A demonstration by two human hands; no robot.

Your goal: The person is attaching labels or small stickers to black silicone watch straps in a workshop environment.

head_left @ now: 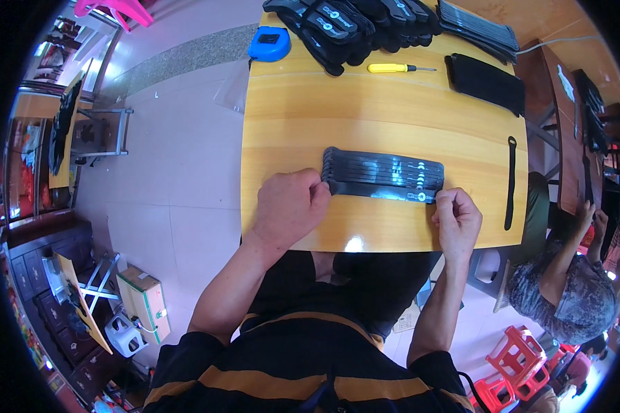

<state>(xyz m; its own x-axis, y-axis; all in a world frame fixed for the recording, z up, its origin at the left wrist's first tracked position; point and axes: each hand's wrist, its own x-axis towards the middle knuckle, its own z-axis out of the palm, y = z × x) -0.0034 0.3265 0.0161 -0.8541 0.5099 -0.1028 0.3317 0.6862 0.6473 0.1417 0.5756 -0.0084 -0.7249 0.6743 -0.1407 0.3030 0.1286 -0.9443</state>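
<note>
A fanned row of black straps (386, 173) with pale printing lies near the front of the wooden table, their rounded ends overlapping at the left. My left hand (291, 206) is closed, thumb and finger pinching the left end of the nearest strap. At the opposite end, my right hand (459, 219) pinches the near right corner between thumb and fingers. A single black strap (510, 183) with a looped head lies apart, lengthwise by the table's right edge.
On the table (289, 103) sit a blue tape measure (269, 44), a yellow-handled screwdriver (393, 68), bundled black straps (337, 27), a black stack (487, 84) and another strap pile (477, 31). A co-worker (565, 289) sits to the right, near red stools (517, 361).
</note>
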